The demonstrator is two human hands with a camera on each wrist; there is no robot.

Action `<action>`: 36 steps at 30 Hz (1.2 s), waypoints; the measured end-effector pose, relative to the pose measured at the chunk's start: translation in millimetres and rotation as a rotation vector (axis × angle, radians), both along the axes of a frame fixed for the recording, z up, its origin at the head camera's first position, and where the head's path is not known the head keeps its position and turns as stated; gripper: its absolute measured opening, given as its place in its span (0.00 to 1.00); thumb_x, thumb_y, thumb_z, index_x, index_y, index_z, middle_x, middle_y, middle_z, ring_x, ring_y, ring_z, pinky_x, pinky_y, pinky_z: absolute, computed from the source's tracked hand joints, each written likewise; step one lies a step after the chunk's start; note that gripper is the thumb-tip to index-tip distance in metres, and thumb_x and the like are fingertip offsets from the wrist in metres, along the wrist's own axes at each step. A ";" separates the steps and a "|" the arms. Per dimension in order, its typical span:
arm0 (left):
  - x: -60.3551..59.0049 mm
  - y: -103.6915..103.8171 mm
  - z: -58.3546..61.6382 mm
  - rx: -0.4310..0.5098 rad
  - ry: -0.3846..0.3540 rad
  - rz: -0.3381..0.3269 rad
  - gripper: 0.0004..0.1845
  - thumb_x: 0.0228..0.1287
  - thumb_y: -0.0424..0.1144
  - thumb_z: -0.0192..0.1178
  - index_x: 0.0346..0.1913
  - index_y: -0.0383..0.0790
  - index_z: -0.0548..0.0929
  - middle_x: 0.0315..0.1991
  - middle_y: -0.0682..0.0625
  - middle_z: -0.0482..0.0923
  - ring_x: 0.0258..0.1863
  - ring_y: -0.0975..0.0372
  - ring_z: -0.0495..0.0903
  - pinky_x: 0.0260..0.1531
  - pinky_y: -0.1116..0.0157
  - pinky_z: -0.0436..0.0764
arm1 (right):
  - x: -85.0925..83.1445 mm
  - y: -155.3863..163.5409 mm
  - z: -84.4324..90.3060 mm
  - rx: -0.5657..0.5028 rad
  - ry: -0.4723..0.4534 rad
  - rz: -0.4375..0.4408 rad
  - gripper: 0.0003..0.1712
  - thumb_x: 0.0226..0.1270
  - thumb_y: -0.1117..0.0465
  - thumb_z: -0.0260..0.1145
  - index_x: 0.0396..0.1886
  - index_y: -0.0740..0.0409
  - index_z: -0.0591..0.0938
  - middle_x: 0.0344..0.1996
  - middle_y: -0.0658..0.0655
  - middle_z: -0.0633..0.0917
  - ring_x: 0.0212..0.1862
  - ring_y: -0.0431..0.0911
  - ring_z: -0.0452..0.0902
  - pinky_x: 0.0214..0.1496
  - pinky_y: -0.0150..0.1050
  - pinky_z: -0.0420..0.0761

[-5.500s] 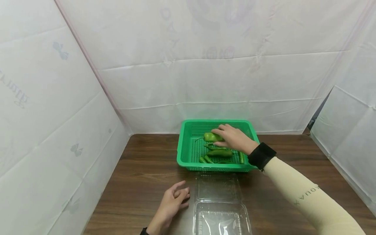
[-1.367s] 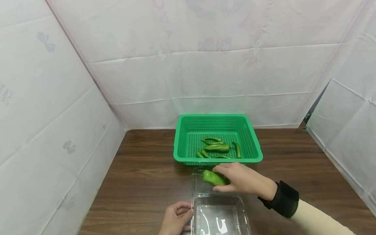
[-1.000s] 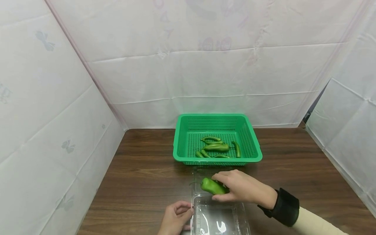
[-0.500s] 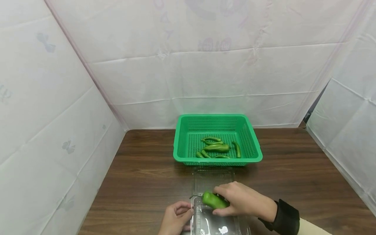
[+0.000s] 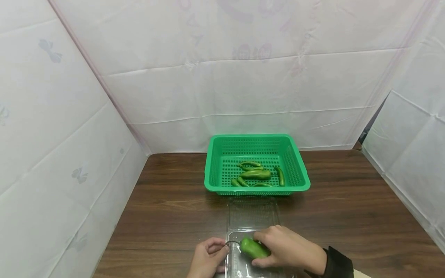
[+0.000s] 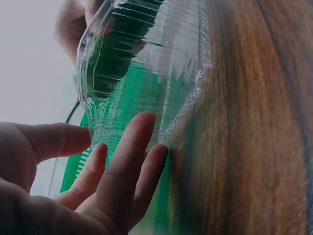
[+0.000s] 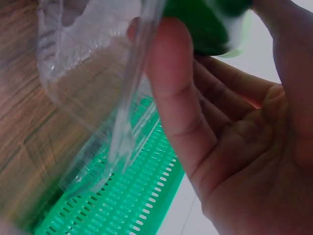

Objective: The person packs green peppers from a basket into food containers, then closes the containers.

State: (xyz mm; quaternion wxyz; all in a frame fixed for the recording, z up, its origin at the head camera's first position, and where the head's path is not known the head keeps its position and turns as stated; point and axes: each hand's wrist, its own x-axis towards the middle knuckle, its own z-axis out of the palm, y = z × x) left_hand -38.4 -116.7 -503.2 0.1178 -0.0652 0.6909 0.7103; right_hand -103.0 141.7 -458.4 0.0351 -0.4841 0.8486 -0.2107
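My right hand (image 5: pixel 261 251) grips a fat green pepper (image 5: pixel 252 247) and holds it low in the near tray of an open clear plastic clamshell container (image 5: pixel 253 216). In the right wrist view my thumb and fingers (image 7: pixel 168 83) curl round the pepper (image 7: pixel 205 22) beside the container wall (image 7: pixel 88 58). My left hand (image 5: pixel 219 255) holds the container's left edge. Its thumb and fingertips (image 6: pixel 139 142) lie against the ribbed wall (image 6: pixel 151 68), and the pepper (image 6: pixel 115 46) shows through the plastic.
A green mesh basket (image 5: pixel 215 170) stands behind the container and holds several green peppers (image 5: pixel 256 174). White sheeting walls in the brown wooden table (image 5: pixel 347 216) at the back and on both sides.
My right hand has carried the pepper from the basket toward me and down into the container's near tray. My left hand came to the container's left edge and has stayed there.
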 end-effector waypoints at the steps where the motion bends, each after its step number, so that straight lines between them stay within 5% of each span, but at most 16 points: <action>1: -0.1 0.1 -0.3 -0.004 0.002 0.002 0.15 0.65 0.30 0.66 0.49 0.21 0.81 0.44 0.37 0.87 0.36 0.59 0.84 0.24 0.62 0.88 | 0.6 -0.1 -0.7 0.010 0.000 -0.007 0.18 0.66 0.39 0.72 0.33 0.46 0.78 0.20 0.34 0.66 0.20 0.25 0.56 0.19 0.18 0.56; 36: -0.2 0.5 -1.4 -0.008 -0.005 0.015 0.14 0.65 0.30 0.66 0.48 0.22 0.81 0.42 0.38 0.87 0.32 0.61 0.83 0.25 0.61 0.89 | 10.5 -2.2 -8.7 0.143 -0.151 -0.146 0.21 0.63 0.37 0.73 0.35 0.47 0.80 0.20 0.36 0.69 0.20 0.30 0.60 0.19 0.27 0.64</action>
